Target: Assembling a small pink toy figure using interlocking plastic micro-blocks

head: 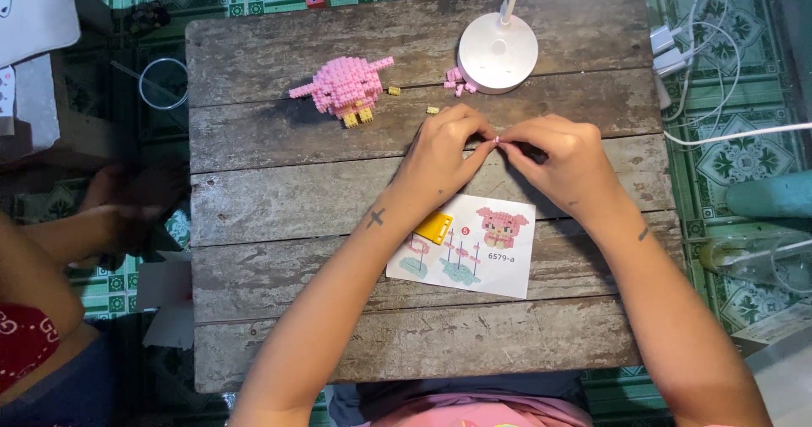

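Both hands meet over the middle of the worn wooden table (279, 300), fingertips pinched together on a tiny pink brick piece (497, 140); only a speck of it shows between the fingers, so its shape can't be made out. Left hand (441, 152) has its grip closed on the piece from the left, right hand (565, 158) closed on it from the right, thumbs & forefingers touching. Just below the hands lies an instruction sheet (474, 254), its top edge partly covered by the right wrist, w/ a small yellow flat tool (435, 227) lying on its upper left corner. Farther up the table stands a pink brick animal figure (345, 87) w/ yellow feet, well apart from the hands; a few loose yellow bits (432, 110) lie between it & the hands. A small heap of pink bricks (459, 81) sits against the white round lamp base (497, 52) (the lamp's neck runs out of the top edge). At left, another person's arm (59, 232) is in shadow, cut off by the frame edge. White cables (715, 131) trail over the patterned floor at right.
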